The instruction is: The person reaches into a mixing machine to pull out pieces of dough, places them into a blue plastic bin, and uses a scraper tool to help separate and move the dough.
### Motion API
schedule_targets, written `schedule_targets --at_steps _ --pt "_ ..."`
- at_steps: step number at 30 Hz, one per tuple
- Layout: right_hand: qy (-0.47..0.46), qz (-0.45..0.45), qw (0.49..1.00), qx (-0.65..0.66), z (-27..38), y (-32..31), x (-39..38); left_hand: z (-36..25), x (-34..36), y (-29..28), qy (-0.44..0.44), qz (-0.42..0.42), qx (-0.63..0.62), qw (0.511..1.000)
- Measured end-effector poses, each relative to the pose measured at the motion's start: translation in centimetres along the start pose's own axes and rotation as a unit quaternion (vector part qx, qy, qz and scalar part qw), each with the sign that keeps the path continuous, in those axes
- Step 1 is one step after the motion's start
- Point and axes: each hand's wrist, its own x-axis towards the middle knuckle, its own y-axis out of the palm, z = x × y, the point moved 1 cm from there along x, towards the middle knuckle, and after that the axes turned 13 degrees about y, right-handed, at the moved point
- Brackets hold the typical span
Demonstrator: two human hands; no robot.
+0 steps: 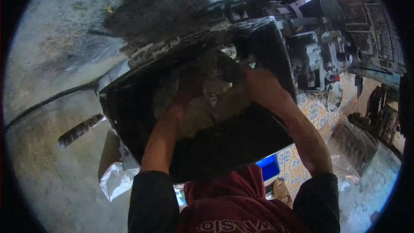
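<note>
Both of my forearms reach into a large black open box (224,138), which holds a greyish-brown mass (202,116) with pale bits in it. My left hand (187,90) is deep in shadow at the left of this mass, and its fingers are hard to make out. My right hand (258,82) is at the right side, pointing down beside a dark angular shape (228,64) that I cannot identify. Whether either hand grips something, I cannot tell.
A rod-like handle (77,131) juts out at the box's left. Machinery with a funnel (325,13) and a round white container (334,97) sit to the right. Below are a blue tray (269,168), a white bag (116,181) and patterned tiles (312,108). A concrete wall (64,39) borders the box.
</note>
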Motion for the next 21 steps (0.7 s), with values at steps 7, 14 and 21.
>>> schedule_targets --at_steps 7,14,21 --pt "0.014 0.063 0.997 -0.049 3.5 -0.5 -4.4 0.9 -9.0 -2.5 -0.088 -0.024 -0.053 0.994" --pt "-0.028 0.03 0.998 -0.054 7.7 10.9 -7.5 -0.4 -14.2 -5.4 -0.182 -0.066 -0.305 0.932" --pt "0.198 0.189 0.947 0.169 14.3 13.7 -3.7 -3.6 -19.2 -7.3 -0.218 -0.198 -0.325 0.899"
